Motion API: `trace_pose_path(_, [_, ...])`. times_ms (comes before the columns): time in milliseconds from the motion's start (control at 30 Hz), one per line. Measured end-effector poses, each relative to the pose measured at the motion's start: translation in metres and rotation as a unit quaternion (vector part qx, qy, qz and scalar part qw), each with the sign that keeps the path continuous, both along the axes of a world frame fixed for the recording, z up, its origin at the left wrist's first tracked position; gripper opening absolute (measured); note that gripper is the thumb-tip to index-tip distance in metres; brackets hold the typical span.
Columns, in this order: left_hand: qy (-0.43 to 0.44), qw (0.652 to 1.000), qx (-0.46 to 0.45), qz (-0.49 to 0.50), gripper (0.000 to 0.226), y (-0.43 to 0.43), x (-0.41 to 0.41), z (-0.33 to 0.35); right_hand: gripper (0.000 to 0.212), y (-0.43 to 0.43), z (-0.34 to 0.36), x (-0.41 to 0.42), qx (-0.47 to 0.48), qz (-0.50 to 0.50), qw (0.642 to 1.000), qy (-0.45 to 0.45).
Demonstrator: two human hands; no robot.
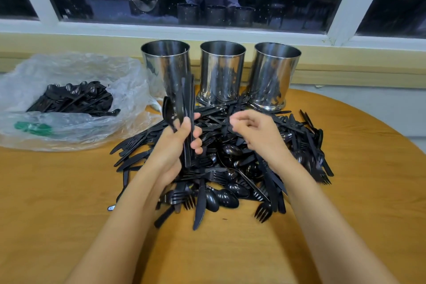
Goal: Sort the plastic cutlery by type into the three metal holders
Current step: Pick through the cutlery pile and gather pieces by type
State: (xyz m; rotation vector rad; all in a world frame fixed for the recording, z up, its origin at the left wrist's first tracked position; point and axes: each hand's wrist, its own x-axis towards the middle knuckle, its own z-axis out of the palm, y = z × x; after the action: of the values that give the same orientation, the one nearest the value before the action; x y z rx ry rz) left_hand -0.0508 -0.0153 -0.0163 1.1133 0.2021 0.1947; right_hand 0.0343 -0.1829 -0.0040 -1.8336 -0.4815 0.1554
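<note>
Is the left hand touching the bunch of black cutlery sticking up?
Touching. The head view shows the left hand with fingers curled round the bunch of cutlery, holding it upright.

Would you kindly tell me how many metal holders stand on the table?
3, in a row behind the pile: left holder, middle holder, right holder. None looks hidden.

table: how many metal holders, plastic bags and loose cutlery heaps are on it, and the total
metal holders: 3
plastic bag: 1
loose cutlery heap: 1
total: 5
</note>
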Motion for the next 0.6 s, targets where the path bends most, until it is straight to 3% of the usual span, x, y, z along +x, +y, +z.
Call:
trace_pose_path(267, [-0.007,0.998,-0.065,0.007,0.017,0.006,-0.002,-0.009,0.005,-0.006,-0.039,-0.014,-0.128,-0.022,0.984,-0.121])
trace_pose_path(467, [0.007,0.997,-0.054,0.050,0.017,0.013,-0.007,-0.012,0.037,-0.006,-0.040,-0.014,-0.283,-0.001,0.946,-0.158])
trace_pose_path(600, [0.012,0.998,-0.056,0.037,0.016,0.010,-0.008,-0.012,0.028,-0.004,-0.041,-0.015,-0.289,-0.011,0.931,-0.223])
